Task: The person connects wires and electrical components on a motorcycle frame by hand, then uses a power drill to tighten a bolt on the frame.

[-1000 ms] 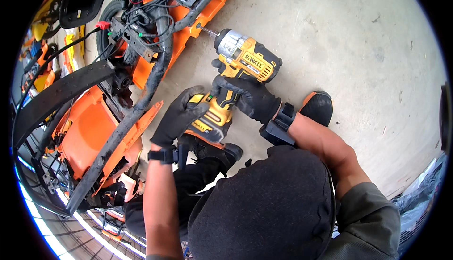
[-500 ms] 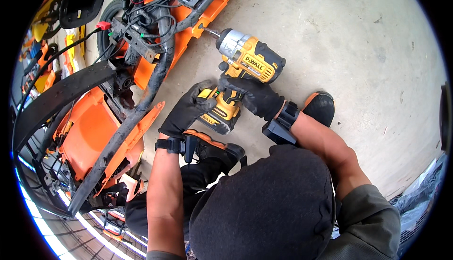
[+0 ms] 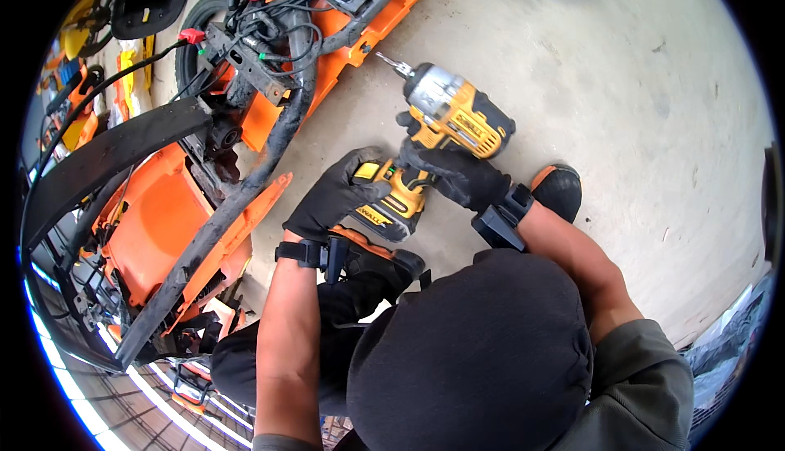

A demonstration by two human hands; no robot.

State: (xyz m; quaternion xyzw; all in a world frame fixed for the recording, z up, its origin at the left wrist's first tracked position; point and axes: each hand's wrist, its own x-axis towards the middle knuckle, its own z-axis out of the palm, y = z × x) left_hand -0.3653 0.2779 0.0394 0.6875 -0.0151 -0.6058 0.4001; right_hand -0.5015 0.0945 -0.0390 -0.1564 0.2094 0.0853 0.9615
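Observation:
A yellow and black cordless impact driver (image 3: 466, 116) with a silver nose is held over the concrete floor. Its thin metal bit (image 3: 394, 63) points up and left, just off the edge of an orange panel (image 3: 357, 54). My right hand (image 3: 462, 175), in a black glove, is wrapped round the driver's handle below the body. In a matching glove, my left hand (image 3: 337, 196) grips the driver's base beside the battery pack (image 3: 388, 218). Part of the handle is hidden behind the right hand's fingers.
A stripped vehicle with a black tube frame (image 3: 237, 193), orange body panels (image 3: 163, 222) and bundled cables (image 3: 282, 38) stands to my left. My black boots (image 3: 560, 192) are on the floor (image 3: 654, 124). Clear plastic sheeting (image 3: 724, 353) lies at the lower right.
The driver and both hands have shifted right, and the driver's body is a little lower in view. Its bit has come away from the orange panel's edge. The view has shifted slightly.

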